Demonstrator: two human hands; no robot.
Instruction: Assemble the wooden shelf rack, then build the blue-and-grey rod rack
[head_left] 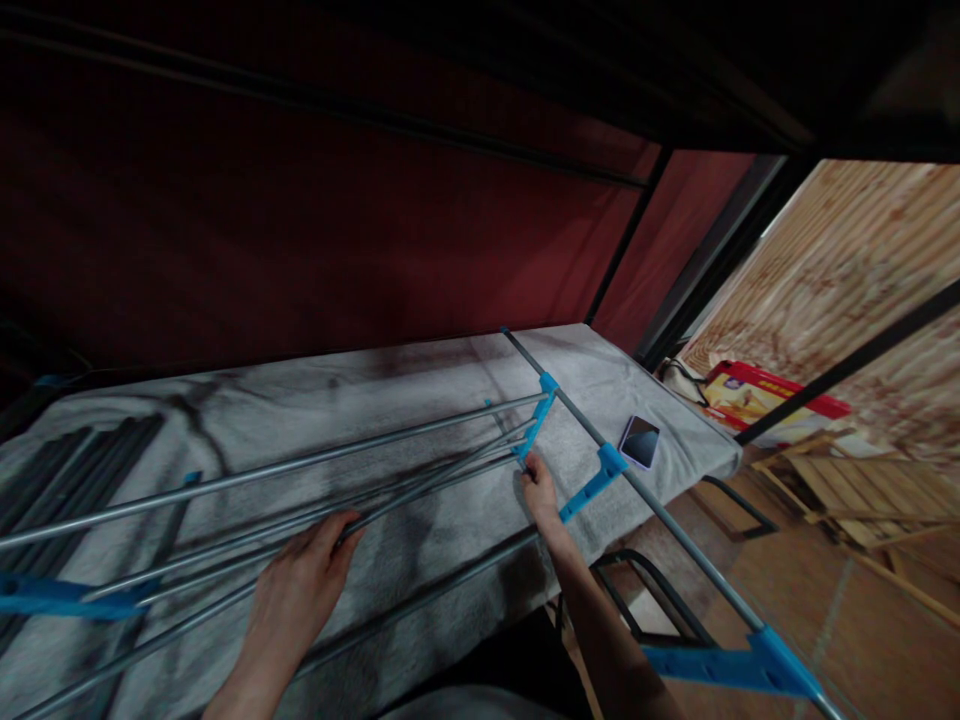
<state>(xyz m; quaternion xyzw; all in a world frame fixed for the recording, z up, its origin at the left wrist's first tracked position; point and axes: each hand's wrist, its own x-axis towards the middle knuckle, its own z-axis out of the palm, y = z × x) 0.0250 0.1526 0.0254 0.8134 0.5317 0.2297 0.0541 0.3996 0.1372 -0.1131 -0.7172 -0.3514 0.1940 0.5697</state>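
My left hand is wrapped round a thin grey metal tube, which slants up to the right across other tubes. Its far end reaches a blue plastic bracket. My right hand is closed at the lower tip of that bracket, fingers pinched together; a small dark bit shows between them, too hidden to name. The bracket sits on a long grey pole, which also carries another blue bracket and a nearer blue bracket. At lower left, a further blue bracket joins several tubes.
A grey cloth covers the bed-like surface. Dark tubes lie at its left end. A phone rests to the right. Beyond the edge are a red and yellow box, a wooden slatted chair and black metal frame bars.
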